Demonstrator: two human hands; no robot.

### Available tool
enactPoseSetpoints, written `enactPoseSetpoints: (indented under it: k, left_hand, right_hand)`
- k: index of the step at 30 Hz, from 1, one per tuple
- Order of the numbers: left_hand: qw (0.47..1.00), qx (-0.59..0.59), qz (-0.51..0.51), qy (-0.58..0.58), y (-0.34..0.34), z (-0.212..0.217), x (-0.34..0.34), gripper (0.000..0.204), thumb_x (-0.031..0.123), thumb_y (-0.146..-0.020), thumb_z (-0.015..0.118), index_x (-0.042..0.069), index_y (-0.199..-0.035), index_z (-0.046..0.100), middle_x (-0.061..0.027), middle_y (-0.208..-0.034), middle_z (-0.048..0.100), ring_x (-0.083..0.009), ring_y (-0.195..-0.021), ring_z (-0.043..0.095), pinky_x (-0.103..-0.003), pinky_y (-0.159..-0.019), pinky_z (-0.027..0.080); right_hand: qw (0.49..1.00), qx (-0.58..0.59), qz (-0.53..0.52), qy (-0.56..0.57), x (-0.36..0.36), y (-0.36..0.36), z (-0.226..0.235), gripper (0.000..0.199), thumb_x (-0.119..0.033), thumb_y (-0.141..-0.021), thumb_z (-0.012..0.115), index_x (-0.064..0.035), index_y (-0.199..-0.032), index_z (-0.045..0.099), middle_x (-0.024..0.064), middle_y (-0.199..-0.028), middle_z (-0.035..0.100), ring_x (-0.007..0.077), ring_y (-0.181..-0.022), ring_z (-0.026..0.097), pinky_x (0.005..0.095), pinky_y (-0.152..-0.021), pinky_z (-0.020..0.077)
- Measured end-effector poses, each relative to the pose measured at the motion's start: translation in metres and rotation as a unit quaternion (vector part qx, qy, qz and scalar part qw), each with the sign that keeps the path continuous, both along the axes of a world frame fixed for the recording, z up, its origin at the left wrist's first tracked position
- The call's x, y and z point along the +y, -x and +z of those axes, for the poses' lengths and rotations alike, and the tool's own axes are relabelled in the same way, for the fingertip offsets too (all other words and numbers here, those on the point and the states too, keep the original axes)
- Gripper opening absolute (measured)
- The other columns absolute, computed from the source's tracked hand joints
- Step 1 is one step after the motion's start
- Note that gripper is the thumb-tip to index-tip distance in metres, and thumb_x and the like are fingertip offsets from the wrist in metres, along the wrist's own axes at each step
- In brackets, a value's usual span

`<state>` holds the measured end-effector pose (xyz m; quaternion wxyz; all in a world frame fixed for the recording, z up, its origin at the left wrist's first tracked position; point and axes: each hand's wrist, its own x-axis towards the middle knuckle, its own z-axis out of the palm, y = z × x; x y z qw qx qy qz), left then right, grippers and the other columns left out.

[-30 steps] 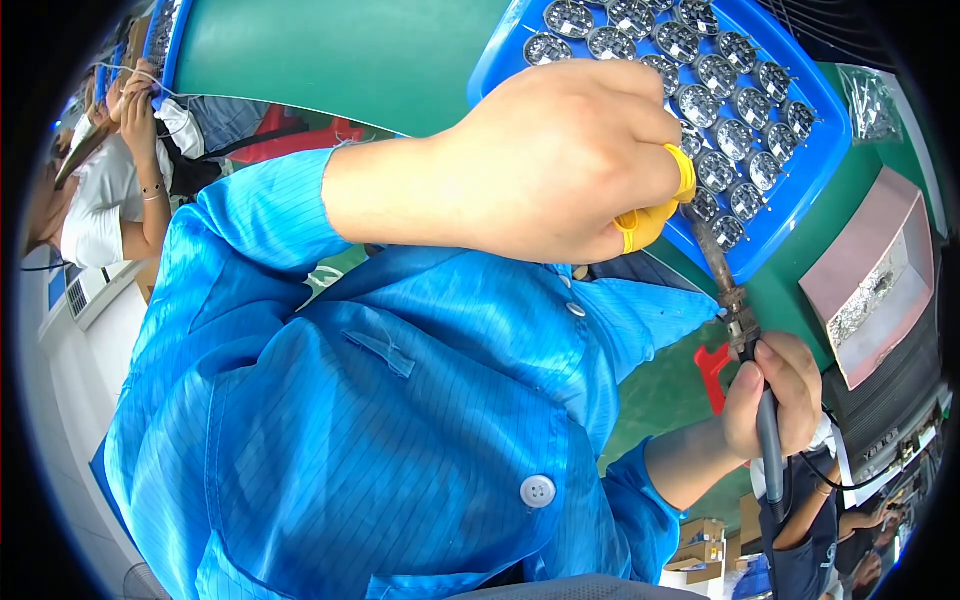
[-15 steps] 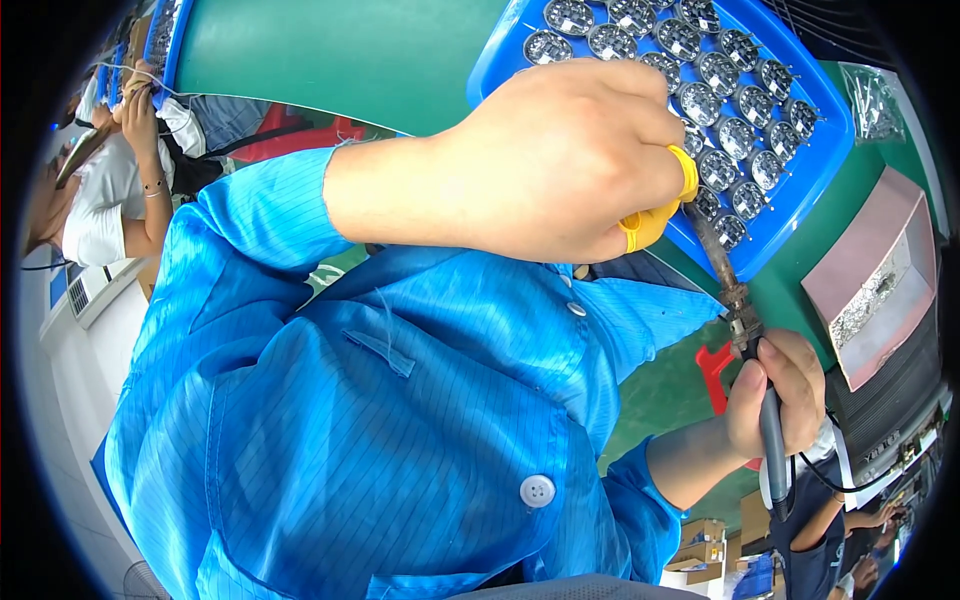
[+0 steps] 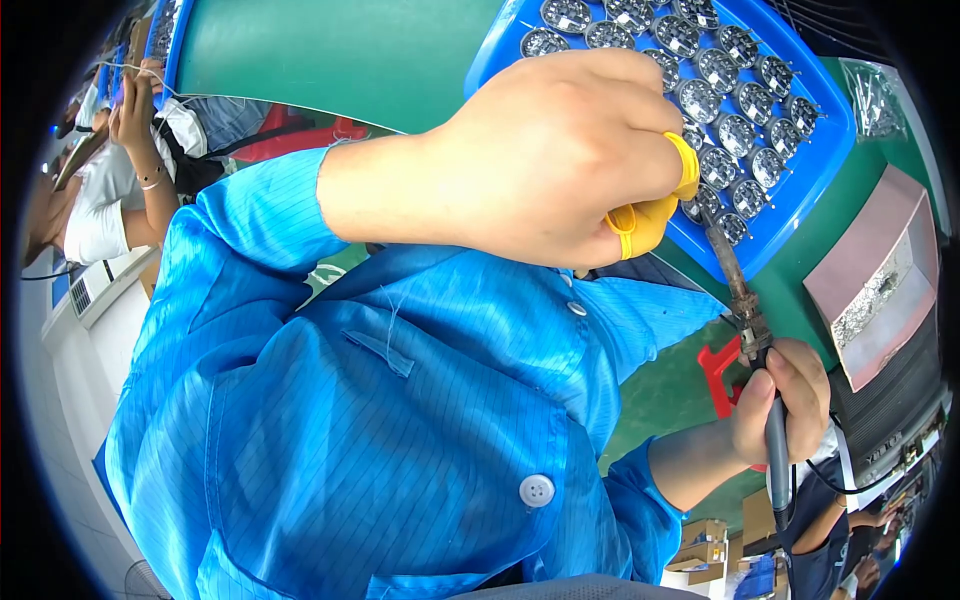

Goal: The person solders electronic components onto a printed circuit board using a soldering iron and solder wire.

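Observation:
My left hand [image 3: 560,160] is curled closed over the near left part of a blue tray [image 3: 838,130]. Yellow finger cots [image 3: 636,222] cover two of its fingertips. Whatever those fingers pinch, if anything, is hidden beneath the hand. In my right hand [image 3: 795,400] is a soldering iron [image 3: 736,275], gripped by its dark handle like a pen. Its tip points up and left over the tray's near corner, close to the yellow finger cots. Rows of small round circuit boards [image 3: 735,135] with silvery parts and thin wires fill the tray.
Right of the tray lie a clear bag [image 3: 874,100] of small pieces and a pinkish open box [image 3: 850,260] with a crusted inside. The iron's black cord [image 3: 860,490] hangs below my right hand. Another person's hand [image 3: 132,115] shows at far left, near a red stool [image 3: 285,140].
The soldering iron and my right hand have shifted slightly right and down, drawing the tip away from the finger cots. My left hand has moved a little left and stays closed.

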<state>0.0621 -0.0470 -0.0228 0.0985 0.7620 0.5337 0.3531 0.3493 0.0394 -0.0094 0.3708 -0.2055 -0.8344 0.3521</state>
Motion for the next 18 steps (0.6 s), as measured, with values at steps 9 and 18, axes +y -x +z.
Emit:
enactPoseSetpoints:
  k: [9,18]
  left_hand:
    - [1.0,-0.006,-0.005,-0.026,0.002,0.007,0.0,0.016,0.009,-0.063,0.076,0.008,-0.072,0.063,-0.004,-0.075,0.06,-0.0244,-0.076,0.059,-0.036,-0.065,0.051]
    - [0.998,-0.035,0.008,-0.056,0.004,0.023,-0.006,0.016,0.007,-0.067,0.079,0.008,-0.075,0.065,-0.0047,-0.078,0.064,-0.0255,-0.071,0.06,-0.036,-0.062,0.049]
  right_hand:
    - [1.0,-0.011,0.0,0.009,-0.001,-0.002,0.004,0.023,-0.014,-0.081,0.075,0.0062,-0.081,0.064,0.0189,-0.071,0.065,0.0268,-0.057,0.061,0.0337,-0.052,0.0509]
    - [0.995,0.07,-0.058,-0.036,-0.005,-0.033,-0.007,0.034,-0.028,-0.091,0.066,0.0044,-0.094,0.061,0.0215,-0.074,0.062,0.0263,-0.057,0.058,0.0372,-0.051,0.0491]
